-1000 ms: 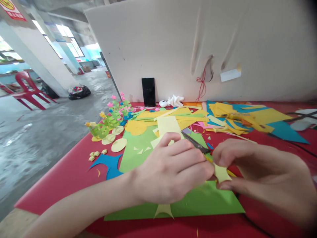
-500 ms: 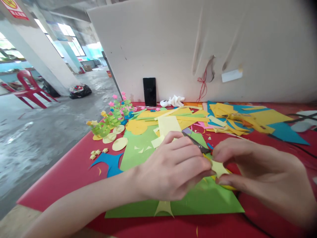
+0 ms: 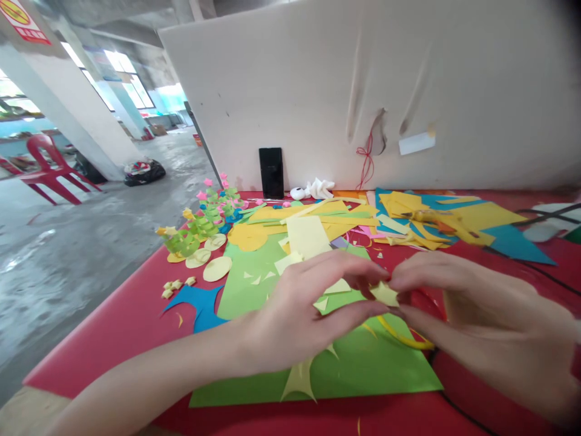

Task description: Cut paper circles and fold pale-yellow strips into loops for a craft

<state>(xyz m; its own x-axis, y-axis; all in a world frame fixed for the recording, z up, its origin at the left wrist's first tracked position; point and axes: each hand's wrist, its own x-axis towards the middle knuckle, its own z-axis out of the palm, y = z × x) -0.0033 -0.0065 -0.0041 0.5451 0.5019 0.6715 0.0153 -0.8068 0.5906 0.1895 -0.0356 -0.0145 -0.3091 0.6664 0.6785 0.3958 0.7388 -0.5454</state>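
A small pale yellow paper star [image 3: 385, 295] is pinched between the fingertips of both hands above the green sheet [image 3: 381, 375]. My left hand [image 3: 313, 303] grips its left side with thumb and fingers. On the right edge, the thumb and fingers of my right hand [image 3: 481, 315] close on it. The yellow and red handle of the scissors [image 3: 402, 340] shows beneath my right hand. Its blades are hidden, and I cannot tell whether that hand also carries them. Pale offcuts, one a curved-edged scrap [image 3: 299, 381], lie on the green sheet.
Pale paper discs [image 3: 217, 269], tiny folded stars [image 3: 167, 289] and a blue offcut [image 3: 200, 303] lie at left. Behind are paper plants [image 3: 204, 224], yellow strips and a phone [image 3: 271, 172] against a white board. A yellow glue gun [image 3: 454, 224] rests at back right.
My left hand has turned, so its thumb now shows under the star. Star and fingertips have shifted slightly left and up. The scissor blades, visible before, are now out of sight.
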